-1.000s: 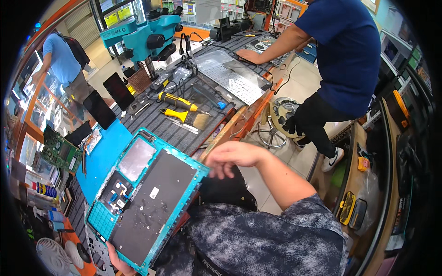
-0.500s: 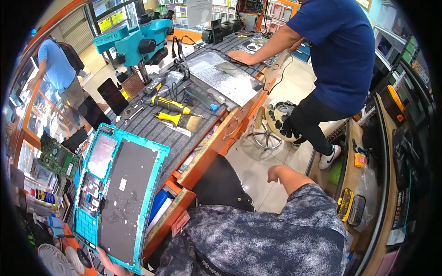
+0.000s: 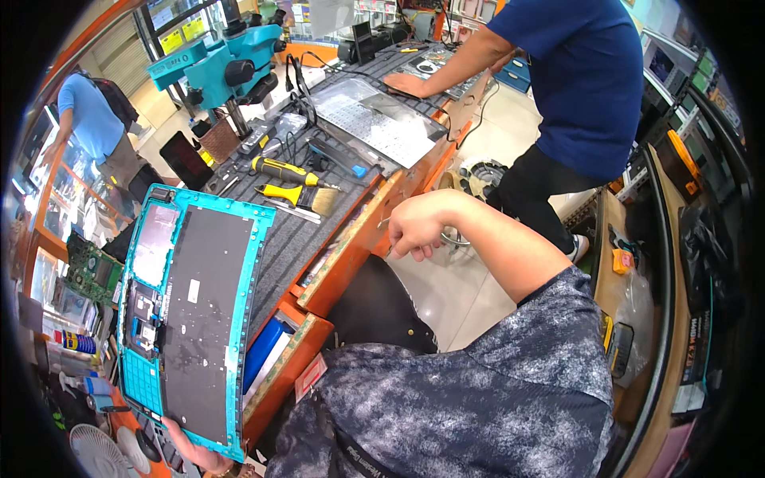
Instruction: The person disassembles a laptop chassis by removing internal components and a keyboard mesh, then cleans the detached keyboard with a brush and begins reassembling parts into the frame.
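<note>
A teal laptop palm-rest cover [image 3: 259,263], with a dark panel and small parts on its inner side, stands tilted at the left. My left hand [image 3: 191,448] grips its lower edge, fingers partly hidden behind it. In front of the open drawer [image 3: 343,259], my right hand [image 3: 418,227] hangs with its fingers curled down and closed. Whatever those fingers may hold cannot be made out. Beyond, a yellow-and-black screwdriver [image 3: 287,170] and a brush [image 3: 295,196] with a yellow handle lie on the grey ribbed bench mat [image 3: 263,231].
A teal microscope [image 3: 231,68] stands at the bench's far left. A keyboard plate [image 3: 378,123] lies further along. Another person [image 3: 586,95] leans on the bench at the right, by a stool [image 3: 478,171]. At the left are a green circuit board [image 3: 92,271] and a white fan [image 3: 96,450].
My right hand has swung left and up from over the floor to the drawer front. My left hand still holds the cover, which sits slightly further left in view.
</note>
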A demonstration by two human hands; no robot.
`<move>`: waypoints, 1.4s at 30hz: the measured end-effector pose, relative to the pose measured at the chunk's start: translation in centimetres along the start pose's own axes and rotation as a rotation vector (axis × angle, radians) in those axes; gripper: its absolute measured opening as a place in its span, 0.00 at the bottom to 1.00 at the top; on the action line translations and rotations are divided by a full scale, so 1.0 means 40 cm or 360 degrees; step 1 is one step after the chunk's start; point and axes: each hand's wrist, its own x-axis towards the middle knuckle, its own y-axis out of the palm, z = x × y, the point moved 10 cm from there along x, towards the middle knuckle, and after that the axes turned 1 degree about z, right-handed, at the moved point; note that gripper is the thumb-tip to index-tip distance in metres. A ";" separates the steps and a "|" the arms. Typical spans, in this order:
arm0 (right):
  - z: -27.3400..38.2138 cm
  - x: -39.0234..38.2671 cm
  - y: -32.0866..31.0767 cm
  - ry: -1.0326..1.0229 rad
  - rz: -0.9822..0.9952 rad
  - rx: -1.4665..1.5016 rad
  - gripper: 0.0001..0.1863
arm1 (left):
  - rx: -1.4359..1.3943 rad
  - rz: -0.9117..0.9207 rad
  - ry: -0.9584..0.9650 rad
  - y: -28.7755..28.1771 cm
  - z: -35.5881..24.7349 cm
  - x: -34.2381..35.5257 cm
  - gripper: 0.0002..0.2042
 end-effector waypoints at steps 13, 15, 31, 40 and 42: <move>0.649 0.042 0.137 -0.1869 -0.0178 0.1793 0.31 | -0.0523 0.0574 -0.0182 0.329 0.047 -0.055 0.34; 0.679 0.065 0.153 -0.1943 -0.0211 0.2065 0.25 | -0.0466 0.0481 -0.0162 0.315 0.066 -0.049 0.35; 0.618 0.137 0.151 -0.1793 0.0354 0.2290 0.16 | 0.0020 0.0067 0.1009 0.195 -0.150 -0.021 0.34; 0.595 0.180 0.088 -0.1637 0.0194 0.2285 0.19 | -0.0712 0.1065 -0.0228 0.538 -0.080 -0.044 0.35; 0.592 0.175 0.078 -0.1595 0.0285 0.2317 0.26 | -0.0674 0.1007 -0.0332 0.515 -0.029 -0.029 0.34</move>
